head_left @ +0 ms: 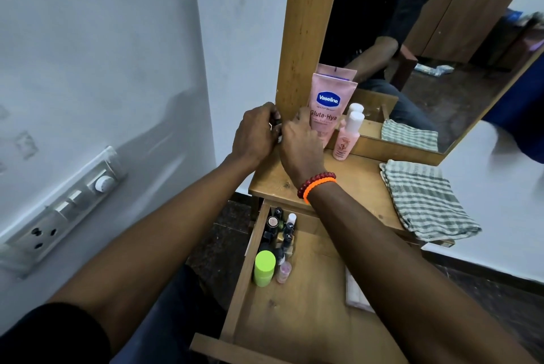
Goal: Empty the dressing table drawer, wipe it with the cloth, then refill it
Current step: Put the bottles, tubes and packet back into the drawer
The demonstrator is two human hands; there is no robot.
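The wooden drawer (253, 299) is pulled open below the dressing table top (356, 181). Along its left side stand several small dark bottles (279, 231), a green-capped container (264, 268) and a small pink jar (284, 272); a white flat item (354, 293) lies partly under my right forearm. A pink Vaseline tube (331, 104) and a pink bottle with a white cap (348, 135) stand upright by the mirror. The striped cloth (424, 201) lies folded on the table's right. My left hand (256, 134) and right hand (300, 143) meet at the table's back left corner, curled around small dark items, mostly hidden.
A mirror (412, 40) in a wooden frame rises behind the table and reflects the person and a wardrobe. A switch and socket panel (64, 210) sits on the white wall at left. Dark floor (223, 240) shows left of the drawer.
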